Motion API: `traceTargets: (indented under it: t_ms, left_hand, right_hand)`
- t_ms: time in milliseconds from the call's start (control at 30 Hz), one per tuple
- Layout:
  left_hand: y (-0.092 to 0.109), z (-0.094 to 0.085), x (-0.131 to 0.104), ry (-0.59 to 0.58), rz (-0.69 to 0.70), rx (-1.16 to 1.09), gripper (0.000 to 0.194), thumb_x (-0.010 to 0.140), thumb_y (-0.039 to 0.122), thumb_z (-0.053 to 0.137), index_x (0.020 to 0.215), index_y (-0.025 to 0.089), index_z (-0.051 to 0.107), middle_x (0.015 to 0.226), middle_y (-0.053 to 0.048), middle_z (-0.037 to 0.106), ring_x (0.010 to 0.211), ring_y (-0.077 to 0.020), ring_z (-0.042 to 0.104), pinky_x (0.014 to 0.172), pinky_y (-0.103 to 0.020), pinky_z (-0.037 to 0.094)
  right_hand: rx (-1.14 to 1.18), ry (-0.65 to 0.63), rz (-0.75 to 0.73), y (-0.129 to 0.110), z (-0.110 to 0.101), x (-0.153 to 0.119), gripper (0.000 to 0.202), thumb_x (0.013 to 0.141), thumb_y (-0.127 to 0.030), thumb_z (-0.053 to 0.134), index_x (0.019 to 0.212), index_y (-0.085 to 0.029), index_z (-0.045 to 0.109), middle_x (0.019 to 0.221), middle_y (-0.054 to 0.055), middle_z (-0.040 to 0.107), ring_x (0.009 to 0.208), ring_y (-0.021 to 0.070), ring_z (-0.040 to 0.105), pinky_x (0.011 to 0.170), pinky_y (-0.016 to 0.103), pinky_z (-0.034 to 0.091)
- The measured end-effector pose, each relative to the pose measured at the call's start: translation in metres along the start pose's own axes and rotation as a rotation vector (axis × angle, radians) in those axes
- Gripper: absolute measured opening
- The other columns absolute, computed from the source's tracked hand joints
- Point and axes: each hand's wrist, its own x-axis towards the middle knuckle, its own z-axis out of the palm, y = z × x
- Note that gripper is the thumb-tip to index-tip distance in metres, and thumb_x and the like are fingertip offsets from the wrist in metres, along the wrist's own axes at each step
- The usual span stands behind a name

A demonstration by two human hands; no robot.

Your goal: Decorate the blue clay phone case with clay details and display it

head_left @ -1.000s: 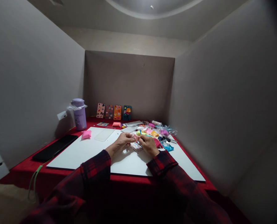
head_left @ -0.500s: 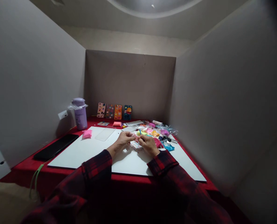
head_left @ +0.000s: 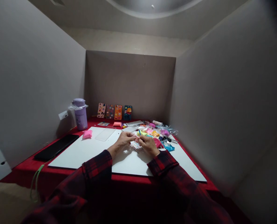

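Observation:
Above the white board (head_left: 82,155), my left hand (head_left: 122,141) is closed in a pinch on a small pink piece (head_left: 136,137), partly see-through and too small to identify. My right hand (head_left: 149,145) faces it, fingers closed round a thin blue stick-like tool (head_left: 140,132) that points up. The fingertips of both hands nearly meet at the pink piece. Beneath them lies a sheet dotted with small coloured beads or stickers (head_left: 136,147). A clear phone case (head_left: 105,134) rests flat to the left, near a pink clay packet (head_left: 87,134).
Colourful clay packets (head_left: 155,133) and plastic bags crowd the board's right rear. Several decorated phone cases (head_left: 118,112) lean on the back panel. At left stand a purple bottle (head_left: 80,116) and a black flat object (head_left: 56,147) with a green strap. Grey panels enclose the red-covered table.
Hardly anything differs. Both hands hold the same position, with the blue tool tilted very slightly; the whole view has shifted a little.

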Motion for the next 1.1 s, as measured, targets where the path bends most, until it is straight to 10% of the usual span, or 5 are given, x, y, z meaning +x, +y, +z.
traceTargets:
  t_ms: [1100]
  left_hand:
    - [-0.008,-0.003,-0.007,-0.087,-0.068,-0.117,0.022,0.086,0.03,0.06,0.074,0.012,0.056,0.053,0.008,0.046,0.038,-0.0034,0.038,0.038,-0.017,0.033]
  right_hand:
    - [-0.049,0.029,-0.005,-0.003,0.004,0.001,0.023,0.092,-0.033,0.051,0.085,-0.014,0.061,0.078,-0.001,0.062,0.065,0.0089,0.058,0.063,0.026,0.051]
